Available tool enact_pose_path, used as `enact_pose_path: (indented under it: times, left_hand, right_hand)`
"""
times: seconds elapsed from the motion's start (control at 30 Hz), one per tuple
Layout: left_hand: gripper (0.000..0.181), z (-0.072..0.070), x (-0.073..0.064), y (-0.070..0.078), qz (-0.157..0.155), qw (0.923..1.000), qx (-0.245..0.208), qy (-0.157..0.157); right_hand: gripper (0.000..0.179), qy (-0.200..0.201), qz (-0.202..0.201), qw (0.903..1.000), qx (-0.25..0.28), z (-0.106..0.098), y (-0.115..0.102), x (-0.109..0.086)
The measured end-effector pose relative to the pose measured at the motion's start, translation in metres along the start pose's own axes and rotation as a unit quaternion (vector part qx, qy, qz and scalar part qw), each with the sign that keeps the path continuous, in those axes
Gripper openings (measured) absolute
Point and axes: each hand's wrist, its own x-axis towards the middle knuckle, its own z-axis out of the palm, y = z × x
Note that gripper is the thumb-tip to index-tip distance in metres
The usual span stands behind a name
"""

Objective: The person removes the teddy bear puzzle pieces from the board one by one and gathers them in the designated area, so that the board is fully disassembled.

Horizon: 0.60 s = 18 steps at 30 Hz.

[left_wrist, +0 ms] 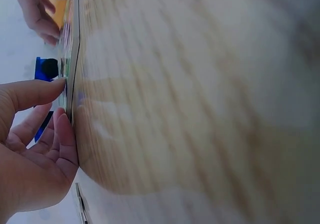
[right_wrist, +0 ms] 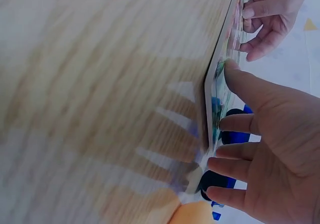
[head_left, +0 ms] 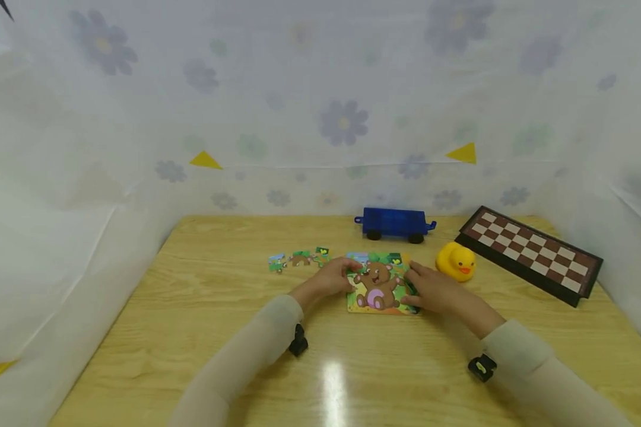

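A bear jigsaw puzzle (head_left: pixel 376 287) in a flat tray lies on the table between the two hands. My left hand (head_left: pixel 332 277) holds its left edge, the thumb (left_wrist: pixel 56 89) on top and the other fingers curled at the side. My right hand (head_left: pixel 437 289) rests at the right edge; its thumb (right_wrist: pixel 235 77) touches the upper face and its fingers extend loosely spread along the side. The right hand hides part of that edge. Several loose puzzle pieces (head_left: pixel 301 258) lie beyond and left of the left hand.
A blue toy wagon (head_left: pixel 394 223) stands behind the puzzle on the wooden table (head_left: pixel 219 332). Beside the right hand sits a yellow rubber duck (head_left: pixel 456 261), and a folded checkered board (head_left: pixel 531 252) lies at the far right. Flower-patterned sheets (head_left: pixel 299 118) enclose the table.
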Motion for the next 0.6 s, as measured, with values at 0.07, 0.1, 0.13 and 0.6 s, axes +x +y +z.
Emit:
enact_pose_path:
  times: [0.07,0.1,0.13,0.6]
  left_hand:
    - [0.050,0.0006,-0.0003,0.0012,0.000,1.0000,0.005,0.004]
    - [0.050,0.0010,-0.0007,0.0016,0.001,0.9999,0.009,0.005]
    - [0.049,0.0015,-0.0015,0.0021,0.001,0.9999,0.012,0.005]
    - [0.049,0.0079,-0.0019,0.0024,-0.002,0.9993,0.030,0.023]
  right_hand:
    - [0.060,0.003,-0.005,0.9999,-0.010,-0.0014,-0.0019,0.0000]
    - [0.060,0.003,-0.006,0.9999,-0.012,-0.0015,-0.0030,-0.0002]
    - [0.061,-0.001,-0.011,0.9998,-0.018,-0.0008,-0.0039,-0.0005]
    - [0.057,-0.062,-0.036,0.9970,0.026,0.0044,-0.0077,-0.0030]
